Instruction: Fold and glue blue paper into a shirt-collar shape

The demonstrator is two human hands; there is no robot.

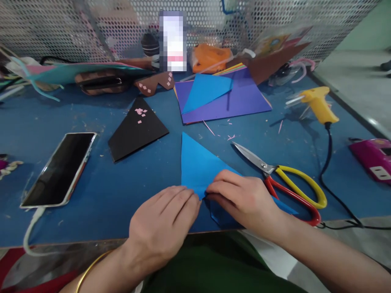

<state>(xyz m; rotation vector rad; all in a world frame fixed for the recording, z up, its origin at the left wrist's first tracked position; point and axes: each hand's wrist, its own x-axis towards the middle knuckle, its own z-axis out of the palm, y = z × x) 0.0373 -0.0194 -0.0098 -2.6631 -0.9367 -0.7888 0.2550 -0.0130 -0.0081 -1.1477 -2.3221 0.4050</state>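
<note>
A folded light-blue paper triangle (pixel 195 162) lies on the blue table (pixel 122 191) near the front edge. My left hand (pixel 165 221) rests with its fingers together and curled down on the paper's lower left corner. My right hand (pixel 241 199) pinches the same paper at a fold beside the left fingertips. The paper's lower part is hidden under both hands.
Red-and-yellow scissors (pixel 287 185) lie just right of my right hand. A phone (pixel 59 169) on a cable lies at the left, a black paper triangle (pixel 136 130) behind it. Purple and blue sheets (pixel 222 97), a yellow glue gun (pixel 319 106), a pink tool (pixel 372 156) and a mesh wall (pixel 91 24) stand farther back.
</note>
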